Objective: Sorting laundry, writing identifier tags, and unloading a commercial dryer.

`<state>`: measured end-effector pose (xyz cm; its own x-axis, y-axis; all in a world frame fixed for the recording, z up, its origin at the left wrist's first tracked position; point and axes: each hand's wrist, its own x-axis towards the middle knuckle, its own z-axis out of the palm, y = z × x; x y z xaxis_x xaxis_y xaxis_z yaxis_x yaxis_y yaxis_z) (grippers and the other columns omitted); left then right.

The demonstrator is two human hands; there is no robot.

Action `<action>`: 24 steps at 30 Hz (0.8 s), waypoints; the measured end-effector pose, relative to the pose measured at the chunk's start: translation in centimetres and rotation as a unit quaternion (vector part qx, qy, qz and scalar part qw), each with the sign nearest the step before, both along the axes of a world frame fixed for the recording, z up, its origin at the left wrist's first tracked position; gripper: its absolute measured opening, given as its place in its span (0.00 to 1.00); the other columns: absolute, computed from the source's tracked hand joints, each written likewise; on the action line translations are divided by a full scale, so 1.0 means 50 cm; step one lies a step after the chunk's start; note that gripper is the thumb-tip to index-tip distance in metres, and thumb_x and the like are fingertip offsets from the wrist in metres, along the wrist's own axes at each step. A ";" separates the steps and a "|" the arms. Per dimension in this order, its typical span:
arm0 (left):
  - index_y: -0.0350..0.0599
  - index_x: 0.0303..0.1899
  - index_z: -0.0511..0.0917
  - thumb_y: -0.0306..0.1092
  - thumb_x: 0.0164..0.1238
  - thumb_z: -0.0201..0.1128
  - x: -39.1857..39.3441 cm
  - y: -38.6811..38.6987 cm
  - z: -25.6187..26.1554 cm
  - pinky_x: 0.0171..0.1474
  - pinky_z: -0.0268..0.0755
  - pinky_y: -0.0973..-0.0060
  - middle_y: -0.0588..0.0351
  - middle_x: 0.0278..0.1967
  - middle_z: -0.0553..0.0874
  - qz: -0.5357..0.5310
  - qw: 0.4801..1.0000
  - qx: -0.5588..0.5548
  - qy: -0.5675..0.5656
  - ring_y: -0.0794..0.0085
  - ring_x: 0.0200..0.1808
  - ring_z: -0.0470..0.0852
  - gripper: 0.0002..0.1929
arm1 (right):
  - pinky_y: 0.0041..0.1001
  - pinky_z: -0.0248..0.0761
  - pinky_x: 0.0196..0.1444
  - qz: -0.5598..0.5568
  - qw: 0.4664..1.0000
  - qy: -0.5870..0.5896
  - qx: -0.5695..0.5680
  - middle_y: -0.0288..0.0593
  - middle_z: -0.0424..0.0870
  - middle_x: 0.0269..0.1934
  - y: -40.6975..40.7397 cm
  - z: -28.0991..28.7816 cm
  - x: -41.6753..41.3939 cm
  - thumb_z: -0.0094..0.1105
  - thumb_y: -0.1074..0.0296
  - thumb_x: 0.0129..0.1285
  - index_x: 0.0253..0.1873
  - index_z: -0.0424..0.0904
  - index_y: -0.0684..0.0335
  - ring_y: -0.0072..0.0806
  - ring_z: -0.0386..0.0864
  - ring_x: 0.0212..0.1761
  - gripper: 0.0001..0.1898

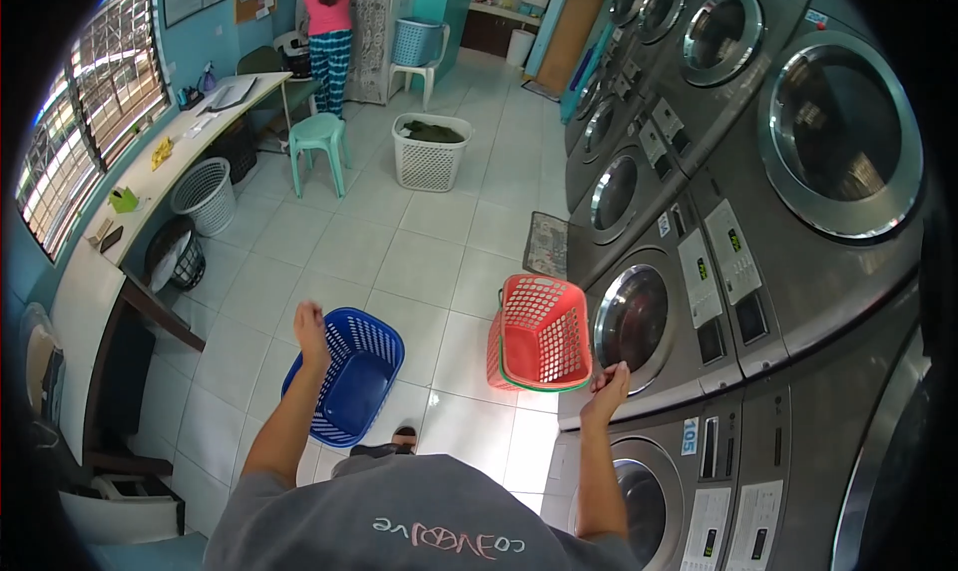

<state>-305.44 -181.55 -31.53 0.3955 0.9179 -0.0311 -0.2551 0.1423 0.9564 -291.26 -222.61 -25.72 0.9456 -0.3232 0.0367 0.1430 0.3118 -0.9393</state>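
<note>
My left hand (311, 331) is raised over the left rim of an empty blue plastic laundry basket (352, 399) on the tiled floor; whether it touches the rim is not clear, and its fingers look curled. To the right, red plastic baskets (545, 331), nested with a green-rimmed one, stand by the machines. My right hand (612, 382) is just beyond their lower right corner, in front of a front-loading machine's round door (632, 318). Its fingertips are close together, and I cannot tell if they hold anything small.
Stacked front-loading machines (718, 144) line the right side. Ahead stand a white basket (430, 159) with dark cloth and a green plastic stool (318, 133). A long counter (187, 133) runs along the left. A person (329, 39) stands at the back. A mat (546, 243) lies by the machines.
</note>
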 end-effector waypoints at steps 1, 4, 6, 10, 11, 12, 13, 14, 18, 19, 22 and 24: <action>0.47 0.19 0.65 0.35 0.60 0.43 0.018 0.029 0.000 0.17 0.47 0.86 0.68 0.14 0.61 0.000 1.000 0.018 0.007 0.87 0.15 0.55 0.11 | 0.16 0.47 0.13 0.031 0.999 0.012 -0.025 0.29 0.57 0.12 0.009 -0.004 0.012 0.39 0.59 0.61 0.22 0.60 0.56 0.14 0.54 0.12 0.14; 0.47 0.19 0.66 0.37 0.61 0.42 0.107 0.047 -0.009 0.17 0.47 0.86 0.68 0.14 0.61 -0.061 0.996 0.047 0.051 0.86 0.16 0.56 0.13 | 0.16 0.47 0.13 0.096 0.993 0.035 -0.053 0.29 0.56 0.12 0.068 -0.021 0.067 0.40 0.59 0.60 0.23 0.61 0.56 0.14 0.53 0.12 0.13; 0.48 0.19 0.66 0.40 0.62 0.42 0.153 0.039 -0.018 0.15 0.45 0.87 0.68 0.13 0.61 -0.099 0.988 0.090 0.072 0.87 0.14 0.55 0.14 | 0.16 0.47 0.12 0.074 0.990 0.106 -0.054 0.29 0.56 0.12 0.103 -0.034 0.096 0.39 0.60 0.60 0.23 0.60 0.57 0.15 0.54 0.12 0.13; 0.47 0.20 0.66 0.39 0.62 0.43 0.192 0.033 -0.022 0.17 0.47 0.87 0.68 0.14 0.62 -0.085 0.995 -0.042 0.020 0.86 0.15 0.56 0.14 | 0.16 0.46 0.12 -0.005 0.995 0.058 0.086 0.29 0.57 0.13 0.140 -0.052 0.144 0.40 0.61 0.60 0.22 0.60 0.57 0.13 0.53 0.13 0.13; 0.45 0.20 0.66 0.39 0.62 0.43 0.201 0.042 -0.018 0.18 0.48 0.86 0.68 0.15 0.61 -0.074 0.994 -0.080 -0.014 0.85 0.16 0.56 0.14 | 0.16 0.46 0.12 0.013 0.994 0.057 0.091 0.29 0.57 0.13 0.145 -0.055 0.158 0.40 0.61 0.60 0.22 0.60 0.57 0.13 0.53 0.13 0.13; 0.45 0.20 0.66 0.39 0.62 0.43 0.216 0.054 -0.014 0.18 0.48 0.86 0.68 0.15 0.61 -0.077 0.995 -0.066 -0.005 0.85 0.16 0.56 0.14 | 0.16 0.46 0.12 0.021 0.996 0.050 0.071 0.29 0.57 0.13 0.144 -0.058 0.171 0.39 0.61 0.60 0.22 0.60 0.57 0.13 0.53 0.13 0.13; 0.45 0.20 0.66 0.39 0.62 0.43 0.237 0.062 -0.013 0.19 0.48 0.86 0.68 0.15 0.62 -0.069 0.995 -0.067 0.000 0.86 0.16 0.56 0.14 | 0.16 0.45 0.12 0.024 0.998 0.036 0.041 0.28 0.57 0.13 0.140 -0.062 0.184 0.39 0.62 0.59 0.22 0.60 0.57 0.13 0.53 0.12 0.13; 0.45 0.20 0.66 0.39 0.62 0.44 0.247 0.064 -0.015 0.19 0.48 0.86 0.68 0.15 0.62 -0.055 0.996 -0.067 0.005 0.86 0.17 0.57 0.14 | 0.16 0.46 0.13 0.052 0.998 0.035 -0.007 0.28 0.57 0.13 0.141 -0.069 0.199 0.39 0.61 0.59 0.22 0.60 0.56 0.13 0.53 0.12 0.13; 0.46 0.20 0.67 0.39 0.62 0.44 0.336 0.072 -0.018 0.17 0.45 0.87 0.68 0.14 0.61 -0.124 0.988 0.034 0.089 0.87 0.15 0.55 0.14 | 0.15 0.47 0.11 0.154 0.978 0.126 -0.068 0.28 0.58 0.12 0.149 -0.104 0.253 0.40 0.61 0.60 0.21 0.60 0.55 0.14 0.54 0.10 0.13; 0.46 0.20 0.67 0.39 0.62 0.44 0.356 0.069 -0.022 0.17 0.45 0.87 0.68 0.14 0.61 -0.105 0.991 0.055 0.068 0.87 0.15 0.55 0.14 | 0.15 0.47 0.11 0.162 0.977 0.118 -0.067 0.28 0.58 0.12 0.153 -0.110 0.272 0.40 0.61 0.60 0.21 0.60 0.55 0.14 0.54 0.10 0.13; 0.46 0.20 0.67 0.39 0.61 0.44 0.398 0.044 -0.051 0.17 0.46 0.87 0.68 0.14 0.62 -0.128 0.989 0.001 0.074 0.87 0.15 0.55 0.13 | 0.15 0.47 0.10 0.103 0.988 0.115 -0.002 0.29 0.58 0.12 0.151 -0.117 0.329 0.39 0.60 0.59 0.22 0.60 0.55 0.14 0.54 0.10 0.13; 0.46 0.21 0.67 0.39 0.61 0.44 0.430 0.033 -0.067 0.16 0.47 0.87 0.68 0.14 0.61 -0.090 0.993 -0.071 0.039 0.87 0.15 0.56 0.13 | 0.15 0.48 0.10 -0.008 0.993 0.091 0.070 0.29 0.58 0.12 0.147 -0.107 0.382 0.39 0.60 0.59 0.22 0.60 0.56 0.14 0.54 0.10 0.13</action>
